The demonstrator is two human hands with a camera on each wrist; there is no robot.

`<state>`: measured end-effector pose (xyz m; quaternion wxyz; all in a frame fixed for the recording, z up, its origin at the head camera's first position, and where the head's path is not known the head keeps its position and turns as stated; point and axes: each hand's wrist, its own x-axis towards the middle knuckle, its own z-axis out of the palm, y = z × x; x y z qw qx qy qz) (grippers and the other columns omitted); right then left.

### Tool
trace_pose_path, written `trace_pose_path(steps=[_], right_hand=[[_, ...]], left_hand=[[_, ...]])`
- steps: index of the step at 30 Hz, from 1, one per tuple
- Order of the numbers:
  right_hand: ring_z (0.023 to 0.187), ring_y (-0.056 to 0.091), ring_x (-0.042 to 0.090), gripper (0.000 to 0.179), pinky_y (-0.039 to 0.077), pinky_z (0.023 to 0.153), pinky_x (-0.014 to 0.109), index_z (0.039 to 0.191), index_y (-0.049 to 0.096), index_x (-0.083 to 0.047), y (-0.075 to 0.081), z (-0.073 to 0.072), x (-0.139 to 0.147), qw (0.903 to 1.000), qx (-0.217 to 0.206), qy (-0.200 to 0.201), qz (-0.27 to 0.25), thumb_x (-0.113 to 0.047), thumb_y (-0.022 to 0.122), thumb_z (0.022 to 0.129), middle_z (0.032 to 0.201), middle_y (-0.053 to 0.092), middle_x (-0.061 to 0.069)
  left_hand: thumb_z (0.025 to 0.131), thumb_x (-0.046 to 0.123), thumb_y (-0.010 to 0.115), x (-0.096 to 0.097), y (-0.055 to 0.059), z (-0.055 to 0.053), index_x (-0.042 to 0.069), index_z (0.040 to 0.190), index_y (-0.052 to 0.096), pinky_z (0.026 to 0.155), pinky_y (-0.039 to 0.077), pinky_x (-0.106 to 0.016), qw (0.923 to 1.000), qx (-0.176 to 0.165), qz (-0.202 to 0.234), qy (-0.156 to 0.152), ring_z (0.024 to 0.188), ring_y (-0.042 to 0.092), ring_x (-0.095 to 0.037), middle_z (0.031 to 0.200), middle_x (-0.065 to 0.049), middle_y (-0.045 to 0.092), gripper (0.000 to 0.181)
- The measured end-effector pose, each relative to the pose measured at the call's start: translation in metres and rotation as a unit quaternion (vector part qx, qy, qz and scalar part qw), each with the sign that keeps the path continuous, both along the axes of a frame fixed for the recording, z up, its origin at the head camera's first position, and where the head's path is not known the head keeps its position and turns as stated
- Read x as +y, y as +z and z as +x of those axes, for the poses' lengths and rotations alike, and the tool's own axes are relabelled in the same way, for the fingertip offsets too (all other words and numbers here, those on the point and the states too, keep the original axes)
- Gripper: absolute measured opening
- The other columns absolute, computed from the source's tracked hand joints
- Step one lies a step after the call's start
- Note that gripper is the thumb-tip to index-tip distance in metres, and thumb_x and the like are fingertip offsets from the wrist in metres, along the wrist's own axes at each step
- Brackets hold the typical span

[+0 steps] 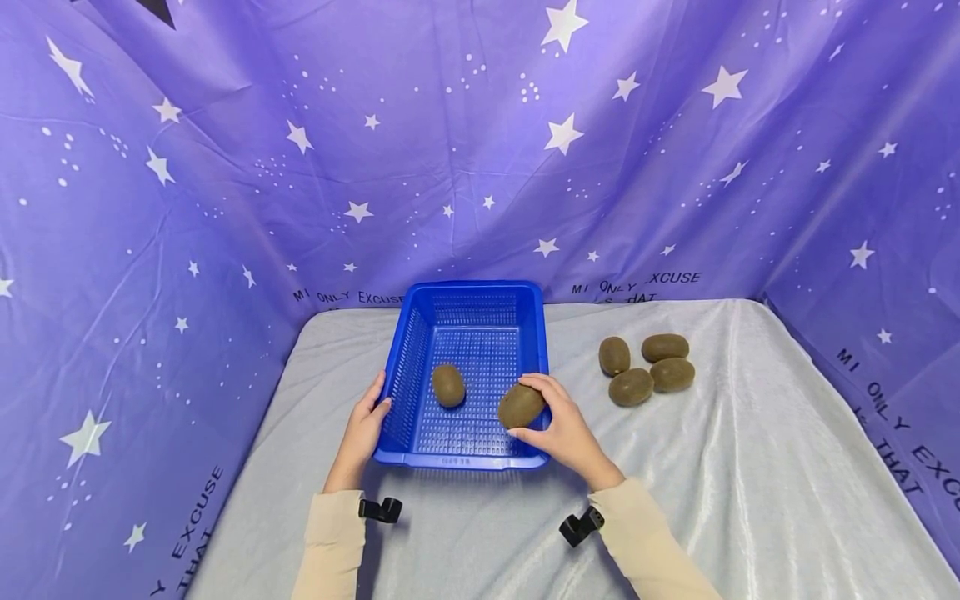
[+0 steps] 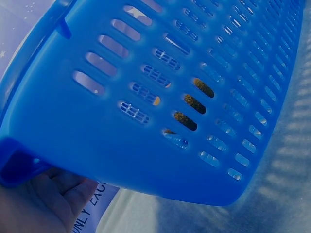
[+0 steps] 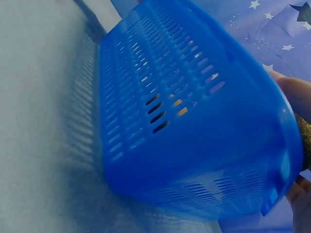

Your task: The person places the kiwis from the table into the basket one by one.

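A blue plastic basket (image 1: 480, 460) with slotted walls stands on the cloth-covered table. One brown kiwi (image 1: 448, 386) lies on its floor, left of the middle, and shows dark through the slots in both wrist views. My left hand (image 1: 363, 429) grips the basket's left rim, its fingers curled under the edge in the left wrist view (image 2: 60, 196). Between thumb and fingers, my right hand (image 1: 564, 429) holds another kiwi (image 1: 521, 406) over the basket's right side, near the front corner. In the right wrist view, the rim partly hides that kiwi (image 3: 304, 138).
Several more kiwis (image 1: 632, 387) lie grouped on the pale grey cloth (image 1: 750, 483) to the right of the basket. Purple star-printed curtains (image 1: 480, 167) hang behind and on both sides of the table. A black wrist camera (image 1: 381, 510) is strapped near each cuff.
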<state>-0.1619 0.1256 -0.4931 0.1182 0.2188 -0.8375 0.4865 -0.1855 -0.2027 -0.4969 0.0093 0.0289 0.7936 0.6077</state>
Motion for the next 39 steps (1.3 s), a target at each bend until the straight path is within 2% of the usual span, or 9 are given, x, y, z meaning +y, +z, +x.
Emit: trace_pose_path(steps=[1, 4, 8, 11, 20, 23, 27, 33, 39], right_hand=[[0.125, 0.045, 0.026, 0.071, 0.040, 0.102, 0.046, 0.128, 0.053, -0.008, -0.001, 0.000, 0.000, 1.0000, 0.004, 0.002, 0.003, -0.019, 0.086, 0.066, 0.133, 0.050, 0.008], [0.126, 0.043, 0.028, 0.072, 0.039, 0.103, 0.048, 0.128, 0.053, -0.009, -0.004, 0.000, -0.001, 0.9998, 0.019, 0.003, 0.010, -0.018, 0.087, 0.065, 0.134, 0.049, 0.009], [0.126, 0.042, 0.030, 0.068, 0.037, 0.103, 0.049, 0.126, 0.054, -0.007, -0.009, 0.001, -0.002, 0.9991, 0.042, -0.003, 0.009, -0.014, 0.086, 0.067, 0.134, 0.049, 0.011], [0.124, 0.045, 0.030, 0.061, 0.038, 0.103, 0.046, 0.124, 0.055, -0.003, -0.012, 0.002, -0.001, 0.9985, 0.053, -0.015, 0.003, -0.009, 0.082, 0.070, 0.131, 0.051, 0.012], [0.115, 0.052, 0.023, 0.047, 0.048, 0.094, 0.028, 0.119, 0.058, 0.000, -0.017, 0.007, 0.008, 0.9956, 0.055, -0.049, -0.057, 0.004, 0.074, 0.075, 0.125, 0.055, 0.012], [0.112, 0.052, 0.023, 0.047, 0.051, 0.088, 0.032, 0.117, 0.058, 0.004, -0.018, 0.009, 0.011, 0.9922, 0.070, -0.064, -0.081, 0.009, 0.073, 0.073, 0.121, 0.057, 0.016], [0.105, 0.055, 0.026, 0.046, 0.053, 0.080, 0.039, 0.113, 0.058, 0.010, -0.010, 0.017, 0.014, 0.9871, 0.088, -0.082, -0.105, 0.016, 0.072, 0.069, 0.114, 0.058, 0.023], [0.099, 0.054, 0.036, 0.042, 0.052, 0.081, 0.028, 0.110, 0.056, 0.014, 0.002, 0.028, 0.024, 0.9836, 0.076, -0.102, -0.128, 0.020, 0.068, 0.069, 0.111, 0.056, 0.030], [0.103, 0.054, 0.007, 0.043, 0.049, 0.083, 0.017, 0.110, 0.055, 0.017, -0.002, 0.031, 0.038, 0.9769, 0.066, -0.135, -0.152, 0.021, 0.067, 0.069, 0.111, 0.055, 0.031]], left_hand=[[0.098, 0.000, 0.037, 0.001, 0.004, 0.002, -0.005, 0.147, 0.018, 0.117, 0.008, -0.046, 1.0000, -0.002, 0.002, -0.002, 0.144, 0.010, -0.032, 0.155, -0.020, 0.016, 0.053], [0.098, 0.000, 0.036, 0.001, 0.004, 0.001, -0.005, 0.147, 0.018, 0.117, 0.007, -0.046, 0.9999, -0.003, 0.009, -0.006, 0.144, 0.009, -0.032, 0.155, -0.020, 0.015, 0.053], [0.098, 0.001, 0.037, -0.003, -0.009, -0.004, -0.002, 0.148, 0.019, 0.116, 0.007, -0.047, 0.9999, 0.009, 0.004, -0.003, 0.143, 0.010, -0.032, 0.155, -0.019, 0.016, 0.053], [0.098, 0.001, 0.037, -0.002, -0.009, -0.003, -0.003, 0.148, 0.020, 0.116, 0.008, -0.048, 0.9999, 0.017, 0.001, 0.002, 0.143, 0.011, -0.033, 0.154, -0.020, 0.018, 0.053], [0.098, 0.001, 0.038, 0.000, -0.009, -0.002, -0.003, 0.148, 0.020, 0.116, 0.008, -0.047, 0.9999, 0.015, -0.002, 0.003, 0.143, 0.011, -0.033, 0.154, -0.020, 0.017, 0.053], [0.098, 0.001, 0.037, -0.001, -0.009, -0.003, -0.002, 0.148, 0.019, 0.116, 0.008, -0.047, 0.9999, 0.013, -0.006, 0.001, 0.143, 0.011, -0.032, 0.155, -0.019, 0.017, 0.053], [0.098, 0.002, 0.037, -0.001, -0.010, -0.004, -0.002, 0.148, 0.019, 0.117, 0.008, -0.046, 0.9999, 0.013, -0.007, -0.002, 0.143, 0.011, -0.032, 0.155, -0.019, 0.017, 0.053], [0.098, 0.001, 0.036, -0.002, -0.010, -0.004, -0.003, 0.148, 0.018, 0.117, 0.007, -0.046, 0.9999, 0.015, -0.002, -0.003, 0.143, 0.010, -0.032, 0.155, -0.020, 0.016, 0.053], [0.098, 0.002, 0.037, -0.002, -0.011, -0.004, -0.002, 0.148, 0.019, 0.117, 0.007, -0.047, 0.9999, 0.013, -0.005, -0.001, 0.143, 0.010, -0.032, 0.155, -0.019, 0.017, 0.053]])
